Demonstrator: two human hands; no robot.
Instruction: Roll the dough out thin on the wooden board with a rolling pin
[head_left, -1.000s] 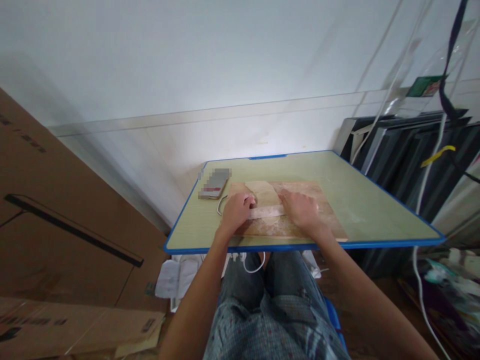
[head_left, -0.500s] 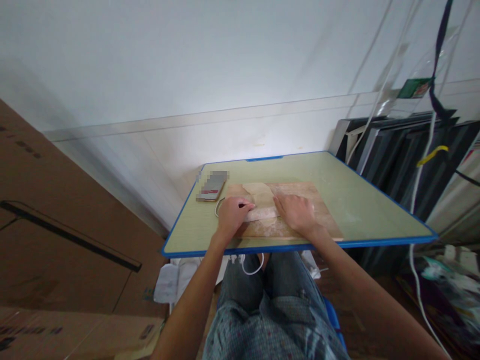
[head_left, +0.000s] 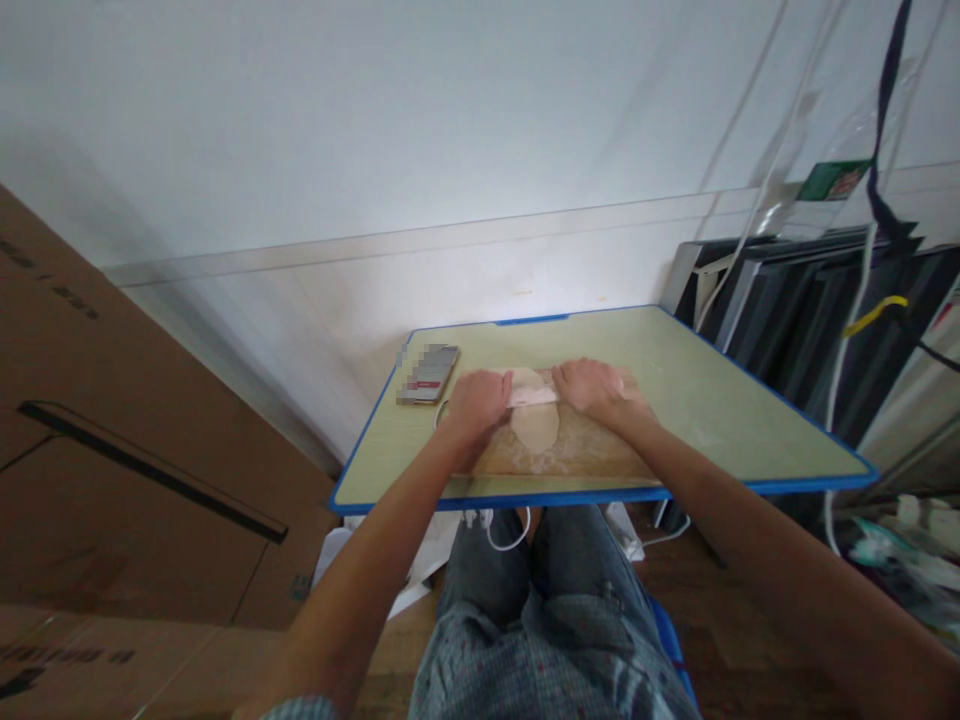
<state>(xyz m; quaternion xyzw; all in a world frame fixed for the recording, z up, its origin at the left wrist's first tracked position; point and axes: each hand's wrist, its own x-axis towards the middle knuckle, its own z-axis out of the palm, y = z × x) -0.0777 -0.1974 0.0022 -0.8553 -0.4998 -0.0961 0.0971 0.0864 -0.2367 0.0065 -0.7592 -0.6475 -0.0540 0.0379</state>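
L hand (head_left: pixel 482 400), curled mostly closed over 9 o'clock end of rolling pin (head_left: pixel 533 393), & R hand (head_left: pixel 589 386), fingers bent round its 3 o'clock end, should prob. press equally so dough (head_left: pixel 535 430), under pin & out toward 6 o'clock on board (head_left: pixel 592 450), thins evenly.

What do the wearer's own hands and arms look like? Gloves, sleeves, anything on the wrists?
Left hand and right hand: bare, no gloves. No watch or band visible on either wrist. Forearms uncovered; a bluish checked sleeve edge shows on the left arm.
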